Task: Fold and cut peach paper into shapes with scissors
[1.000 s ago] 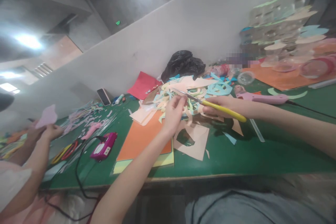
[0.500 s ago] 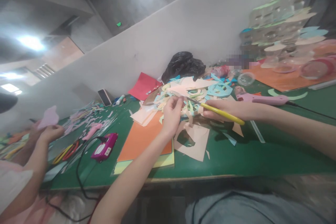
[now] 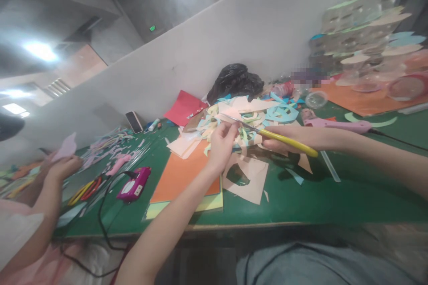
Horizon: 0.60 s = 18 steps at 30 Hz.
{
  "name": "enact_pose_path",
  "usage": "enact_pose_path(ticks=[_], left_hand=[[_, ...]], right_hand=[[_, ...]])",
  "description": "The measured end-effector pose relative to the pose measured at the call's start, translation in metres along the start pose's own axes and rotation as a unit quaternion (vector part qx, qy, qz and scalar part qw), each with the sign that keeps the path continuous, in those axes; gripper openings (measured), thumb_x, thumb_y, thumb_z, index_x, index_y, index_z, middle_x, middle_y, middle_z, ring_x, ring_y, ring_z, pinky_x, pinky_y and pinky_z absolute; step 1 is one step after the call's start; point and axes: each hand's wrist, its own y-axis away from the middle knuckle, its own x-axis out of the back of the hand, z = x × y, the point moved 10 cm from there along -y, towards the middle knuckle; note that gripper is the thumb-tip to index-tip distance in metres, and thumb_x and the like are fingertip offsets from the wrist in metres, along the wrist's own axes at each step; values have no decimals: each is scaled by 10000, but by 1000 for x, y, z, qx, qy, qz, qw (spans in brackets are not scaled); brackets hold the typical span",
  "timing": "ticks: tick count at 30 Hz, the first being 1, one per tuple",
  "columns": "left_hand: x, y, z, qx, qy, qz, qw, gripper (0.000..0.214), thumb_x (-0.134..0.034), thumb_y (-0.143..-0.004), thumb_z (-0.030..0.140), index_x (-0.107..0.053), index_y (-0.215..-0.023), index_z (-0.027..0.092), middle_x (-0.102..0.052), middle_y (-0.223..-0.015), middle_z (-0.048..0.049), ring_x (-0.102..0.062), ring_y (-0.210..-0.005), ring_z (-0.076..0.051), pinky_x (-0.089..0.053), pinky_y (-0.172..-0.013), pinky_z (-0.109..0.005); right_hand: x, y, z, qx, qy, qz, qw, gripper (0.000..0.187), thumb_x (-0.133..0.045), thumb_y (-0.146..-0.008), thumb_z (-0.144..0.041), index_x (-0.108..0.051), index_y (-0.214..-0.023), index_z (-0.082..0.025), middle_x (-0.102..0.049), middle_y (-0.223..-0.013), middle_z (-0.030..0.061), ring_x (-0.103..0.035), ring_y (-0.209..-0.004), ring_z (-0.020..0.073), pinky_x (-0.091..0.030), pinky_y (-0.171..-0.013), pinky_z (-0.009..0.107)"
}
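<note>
My right hand [image 3: 284,137] is closed around yellow-handled scissors [image 3: 290,141], whose metal blades point left across a heap of paper scraps. My left hand [image 3: 222,144] is pinched just below the blade tips. A pale pink piece of paper [image 3: 231,112] shows at its fingertips against the blades; its lower edge is hidden by the fingers. Beneath and behind both hands lies the heap of cut paper scraps [image 3: 281,114] in blue, peach and green. Below them a peach sheet with a hole cut out [image 3: 256,171] lies on the green table [image 3: 301,207].
Orange sheets [image 3: 180,173] lie left of my left forearm. A pink glue gun [image 3: 341,123] rests behind my right wrist, its cord trailing right. A black plastic bag [image 3: 234,81] stands by the wall. At left, a co-worker's hands [image 3: 65,167] hold lilac paper near a magenta power box [image 3: 135,185].
The scissor blades now show more of their length, reaching farther left over the pale pink paper. Both hands stay close together, and the whole view has shifted slightly.
</note>
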Motion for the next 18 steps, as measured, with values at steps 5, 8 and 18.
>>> enact_pose_path(ticks=[5,8,18], left_hand=[[1,-1,1,16,-14,-1,1000,263,-621,-890,389,-584,-732,183,-545,-646,25,-496,-637,-112,-396,-682,-263],[1,-1,1,19,-11,0,1000,273,-617,-892,392,-574,-720,185,-528,-632,30,-488,-628,-109,-391,-672,-261],[-8,0,5,18,9,-47,999,275,-636,-871,407,-595,-711,186,-526,-613,29,-479,-601,-104,-398,-645,-255]], right_hand=[[6,-4,5,-7,-2,38,999,578,-485,-852,-767,-519,-778,-194,-524,-718,8,-447,-616,134,-361,-575,269],[5,-7,18,-28,-7,45,999,584,-530,-820,-779,-556,-799,-195,-559,-717,11,-493,-616,140,-364,-562,260],[8,4,1,-16,-22,24,999,484,-522,-864,-683,-570,-828,-203,-563,-738,26,-507,-657,161,-431,-601,291]])
